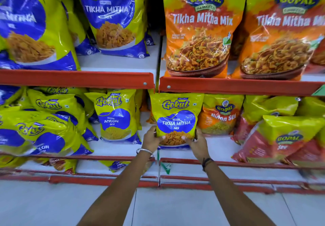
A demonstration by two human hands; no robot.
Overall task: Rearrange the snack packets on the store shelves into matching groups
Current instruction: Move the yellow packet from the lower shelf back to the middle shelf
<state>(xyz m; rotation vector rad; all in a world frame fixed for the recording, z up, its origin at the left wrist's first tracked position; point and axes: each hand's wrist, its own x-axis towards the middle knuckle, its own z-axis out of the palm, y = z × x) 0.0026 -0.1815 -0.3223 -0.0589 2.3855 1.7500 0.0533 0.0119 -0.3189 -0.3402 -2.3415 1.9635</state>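
Observation:
A small yellow and blue Gokul Tikha Mitha Mix packet stands upright at the middle shelf's centre, right at the gap between two shelf sections. My left hand grips its lower left corner and my right hand grips its lower right corner. Left of it stands a Gokul Nylon Sev packet. To its right, partly behind it, sits an orange Gopal Nylon Sev packet. Large Gokul Tikha Mitha bags fill the upper left shelf.
Large orange Gopal Tikha Mitha Mix bags stand on the upper right shelf. Slumped Gokul packets crowd the middle left, and red and yellow Gopal Sev packets lean at the right. Red shelf rails edge each level. Grey floor lies below.

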